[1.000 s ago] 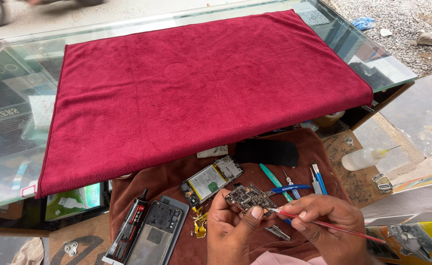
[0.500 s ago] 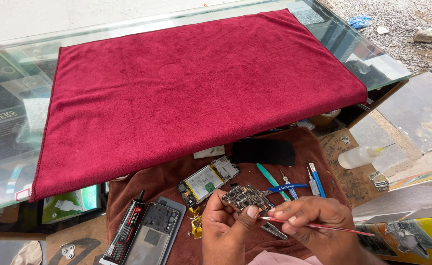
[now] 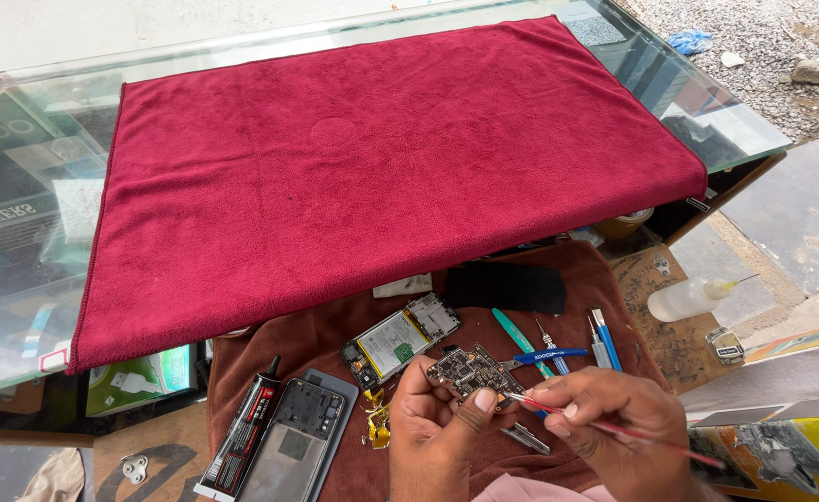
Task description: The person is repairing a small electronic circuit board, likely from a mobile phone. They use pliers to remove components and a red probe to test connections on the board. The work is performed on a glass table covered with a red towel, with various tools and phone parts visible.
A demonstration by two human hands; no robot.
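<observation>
Since the earlier frames we saw little shift: the hands had stayed low in the picture, and the view had drifted slightly so the red cloth [image 3: 372, 177] sat a touch further left. The left hand [image 3: 437, 437], at the bottom centre of the frame, was closed on a small dark circuit board [image 3: 472, 369], thumb pressed on its lower edge and fingers behind it. The right hand [image 3: 614, 423], at the lower right, pinched a thin red-handled tool [image 3: 614, 429], whose tip lay at the board's right edge, just beside the left thumb.

Below the cloth, a brown mat [image 3: 335, 335] carried the rest. An opened phone body with its battery [image 3: 400, 339] lay just left of and above the board. Further left, in the lower left of the frame, lay a grey phone back cover [image 3: 288, 446] with a black glue tube [image 3: 240, 437] beside it. Right of the board lay blue tweezers [image 3: 544, 355], a teal pry tool [image 3: 513, 331] and a blue-handled screwdriver [image 3: 603, 339]. A small clear squeeze bottle [image 3: 686, 299] lay at the right, well apart from the hands. The cloth covered a glass counter [image 3: 19, 139].
</observation>
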